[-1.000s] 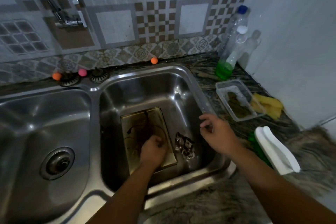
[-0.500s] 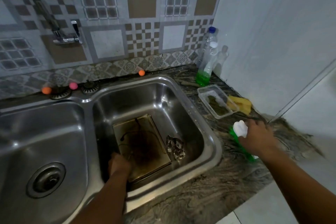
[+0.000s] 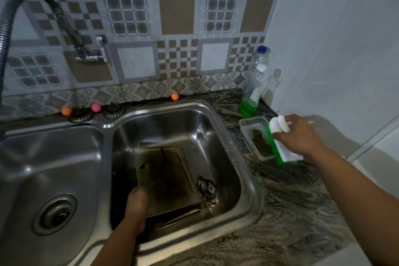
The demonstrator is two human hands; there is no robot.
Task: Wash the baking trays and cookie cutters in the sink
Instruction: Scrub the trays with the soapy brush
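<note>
Left hand (image 3: 136,207) gripped the near-left edge of the baking tray (image 3: 167,181) lying in the right sink basin (image 3: 231,142), presumably steadying it, cookie cutters (image 3: 207,193) just right of it, while right hand (image 3: 299,134) clasped a scrub brush (image 3: 278,142) above the tabletop (image 3: 291,207), likely for scrubbing.

Clear bottle (image 3: 251,95) with green liquid, by wall corner; clear plastic tub (image 3: 254,138) just in front; two orange balls (image 3: 66,111) (image 3: 175,96), one pink ball (image 3: 96,107), along patterned tile backsplash (image 3: 177,28); marbled countertop (image 3: 291,201)
</note>
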